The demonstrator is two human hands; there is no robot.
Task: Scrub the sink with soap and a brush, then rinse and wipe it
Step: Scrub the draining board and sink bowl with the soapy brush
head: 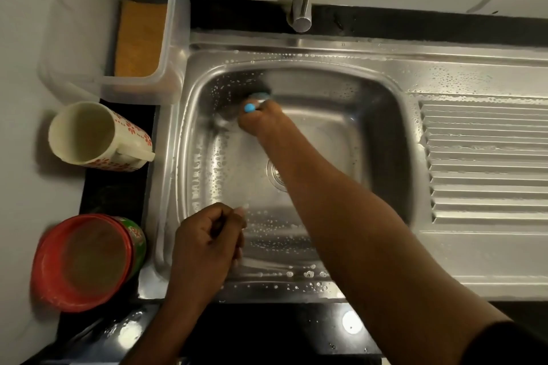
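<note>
Steel sink [296, 68] beaded with wet droplets, black counter around it.
My right hand [261, 120] grips the blue brush [255, 101] against the basin's upper-left wall; my left hand [204, 241] hovers loosely curled, holding nothing, over the lower-left rim, beside a red tub [86, 261].

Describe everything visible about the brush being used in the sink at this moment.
The brush is mostly hidden and motion-blurred. What shows is a light blue plastic part with a rounded end poking out of the right hand, which grips it. A dark smear just beyond may be the bristles, pressed against the far-left inner wall of the steel sink, near the back corner. Its full shape cannot be told. Droplets dot the wall around it.
</note>
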